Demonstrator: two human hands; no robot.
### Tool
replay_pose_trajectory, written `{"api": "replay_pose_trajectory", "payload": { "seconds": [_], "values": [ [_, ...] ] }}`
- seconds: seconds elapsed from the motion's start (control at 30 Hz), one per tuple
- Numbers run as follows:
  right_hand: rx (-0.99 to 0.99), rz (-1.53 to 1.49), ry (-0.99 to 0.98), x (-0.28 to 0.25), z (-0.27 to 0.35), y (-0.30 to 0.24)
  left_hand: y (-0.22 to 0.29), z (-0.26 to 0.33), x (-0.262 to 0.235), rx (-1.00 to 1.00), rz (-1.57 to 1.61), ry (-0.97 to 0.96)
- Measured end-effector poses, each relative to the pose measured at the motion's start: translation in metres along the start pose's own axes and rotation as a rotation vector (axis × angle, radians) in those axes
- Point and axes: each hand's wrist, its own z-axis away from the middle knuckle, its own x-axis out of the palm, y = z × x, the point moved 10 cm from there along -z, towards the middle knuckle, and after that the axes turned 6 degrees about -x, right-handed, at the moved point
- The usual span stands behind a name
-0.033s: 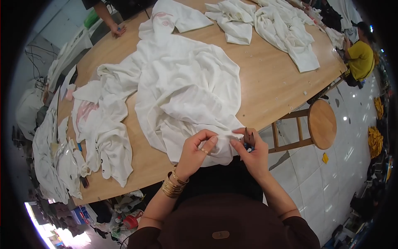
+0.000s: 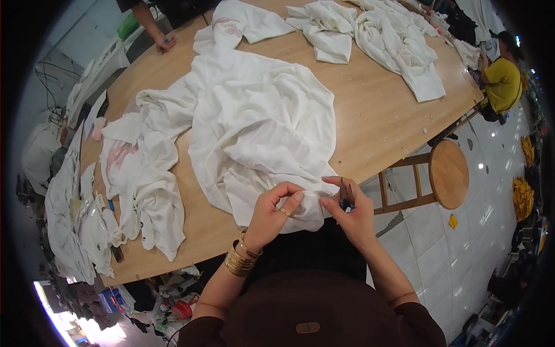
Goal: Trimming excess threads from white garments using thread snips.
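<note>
A large white garment (image 2: 260, 121) lies crumpled on the wooden table (image 2: 381, 110), its lower edge hanging over the near rim. My left hand (image 2: 274, 211), with gold bangles on the wrist and a ring, pinches that edge between thumb and fingers. Just to its right, my right hand (image 2: 352, 214) grips small thread snips (image 2: 345, 194) with a blue handle, blades pointing up. Its fingertips also touch the same fabric edge. The two hands are nearly touching.
More white garments lie to the left (image 2: 139, 179) and at the far side (image 2: 399, 40). A round wooden stool (image 2: 450, 173) stands at the table's right. A person in yellow (image 2: 502, 81) sits far right, and another person's hand (image 2: 163, 41) rests on the far edge.
</note>
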Motion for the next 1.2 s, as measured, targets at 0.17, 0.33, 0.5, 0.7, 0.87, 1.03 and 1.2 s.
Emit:
{"api": "replay_pose_trajectory", "payload": {
  "seconds": [0.17, 0.33, 0.5, 0.7, 0.87, 1.03, 1.2],
  "values": [
    [0.096, 0.012, -0.097, -0.004, 0.001, 0.026, 0.003, -0.001, 0.000, 0.013, -0.075, -0.033],
    [0.219, -0.142, -0.163, -0.001, 0.003, 0.023, 0.011, -0.001, 0.006, 0.086, -0.213, -0.088],
    [0.265, -0.255, -0.209, 0.002, 0.003, 0.022, 0.018, -0.002, 0.013, 0.120, -0.304, -0.140],
    [0.378, -0.457, -0.245, 0.007, 0.007, 0.029, 0.013, -0.003, 0.016, 0.037, -0.149, -0.159],
    [0.425, -0.580, -0.254, 0.011, 0.011, 0.031, 0.013, -0.003, 0.017, 0.034, -0.155, -0.148],
    [0.366, -0.482, -0.277, 0.011, 0.012, 0.027, 0.011, -0.001, 0.015, 0.051, -0.221, -0.111],
    [0.345, -0.529, -0.248, 0.007, 0.016, 0.025, 0.024, 0.003, 0.017, 0.149, -0.267, -0.080]
  ]
}}
